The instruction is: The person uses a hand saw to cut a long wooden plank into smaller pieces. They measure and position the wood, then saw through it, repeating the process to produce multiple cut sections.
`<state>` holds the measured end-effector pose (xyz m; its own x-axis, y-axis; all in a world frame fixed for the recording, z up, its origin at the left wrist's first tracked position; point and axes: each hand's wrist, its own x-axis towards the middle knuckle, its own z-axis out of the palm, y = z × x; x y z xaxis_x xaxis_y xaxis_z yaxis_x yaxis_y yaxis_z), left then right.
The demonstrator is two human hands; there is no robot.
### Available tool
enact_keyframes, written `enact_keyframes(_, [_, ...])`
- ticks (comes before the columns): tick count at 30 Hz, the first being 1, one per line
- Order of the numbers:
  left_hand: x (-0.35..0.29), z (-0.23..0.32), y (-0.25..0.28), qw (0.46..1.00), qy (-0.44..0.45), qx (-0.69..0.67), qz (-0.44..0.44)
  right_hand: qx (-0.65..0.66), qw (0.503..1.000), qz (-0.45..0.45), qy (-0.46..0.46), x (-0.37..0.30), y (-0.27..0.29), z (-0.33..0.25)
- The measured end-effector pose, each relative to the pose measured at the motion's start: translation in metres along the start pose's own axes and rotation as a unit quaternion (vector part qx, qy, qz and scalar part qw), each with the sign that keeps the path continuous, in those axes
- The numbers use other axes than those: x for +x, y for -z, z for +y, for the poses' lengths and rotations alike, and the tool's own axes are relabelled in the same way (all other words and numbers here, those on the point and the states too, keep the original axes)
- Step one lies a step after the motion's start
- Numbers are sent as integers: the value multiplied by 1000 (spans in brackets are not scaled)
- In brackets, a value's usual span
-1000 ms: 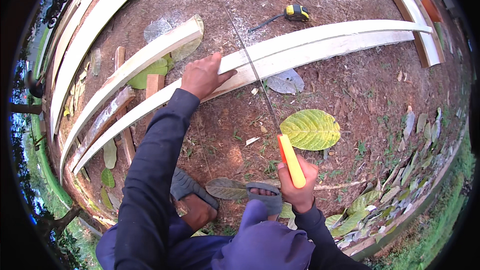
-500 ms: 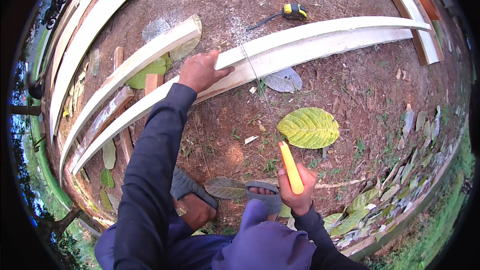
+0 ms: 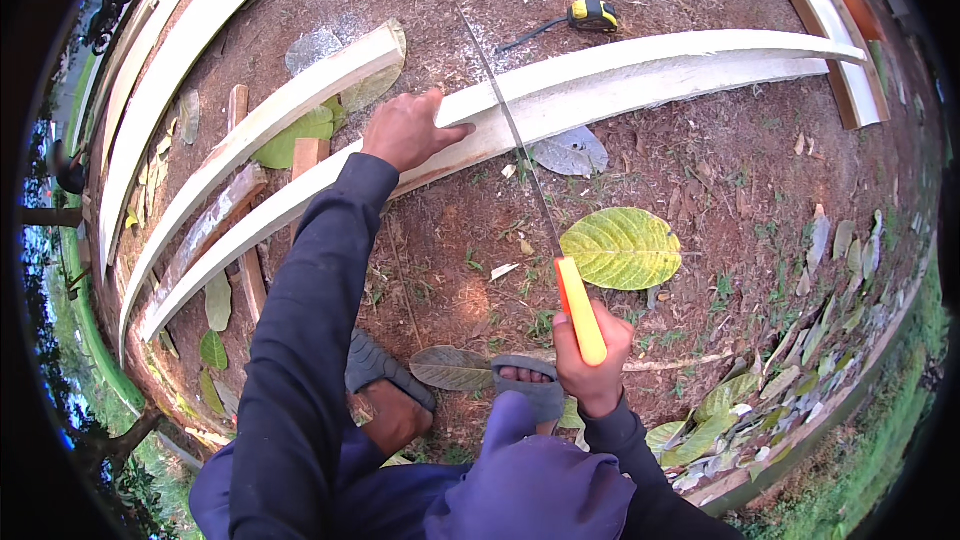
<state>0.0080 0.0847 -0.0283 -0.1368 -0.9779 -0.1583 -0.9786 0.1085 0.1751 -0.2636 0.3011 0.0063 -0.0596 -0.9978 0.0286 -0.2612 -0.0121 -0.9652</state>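
Note:
A long pale wooden board (image 3: 620, 90) crosses in front of me, raised off the soil at both ends. My left hand (image 3: 408, 130) grips its edge left of the middle, thumb on the near side and fingers over the far side. In my right hand (image 3: 597, 345), closed around the yellow and orange handle, is a handsaw (image 3: 535, 180). Its thin blade lies across the board, just right of my left hand, and the tip reaches past the far edge. Whether the teeth have cut into the wood is too small to tell.
A black and yellow tape measure (image 3: 592, 15) lies beyond the board. Another timber (image 3: 845, 50) supports the right end; a small wood block (image 3: 310, 152) sits under the left part. A shorter board (image 3: 300, 100) and long planks (image 3: 190, 80) lie left. A yellow-green leaf (image 3: 620, 250) rests near the saw.
My right hand has pushed the saw a little forward, away from me, along the same line across the board. My left hand keeps its hold on the board.

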Motion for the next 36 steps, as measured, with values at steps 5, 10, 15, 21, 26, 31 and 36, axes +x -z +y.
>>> enact_keyframes(5, [2,0,4,1000,-27,0,-2,-20,1000,-10,19,53,-30,3])
enact_keyframes(10, [-4,-3,0,1000,-13,12,13,-62,997,-46,-1,-35,20,-10])
enact_keyframes(15, [-5,4,-5,999,-36,12,35,-28,1000,-10,0,48,-25,-3])
enact_keyframes(21, [-9,-12,-10,998,-31,40,22,-36,999,-35,19,2,3,-2])
enact_keyframes(26, [-14,-3,-14,998,-38,11,51,13,1000,-6,-23,0,0,-16])
enact_keyframes(31, [-7,-3,-8,999,-19,27,20,31,999,16,32,76,-43,-2])
enact_keyframes(36, [-14,-16,-15,998,-39,25,37,8,999,-33,-27,-43,22,-7])
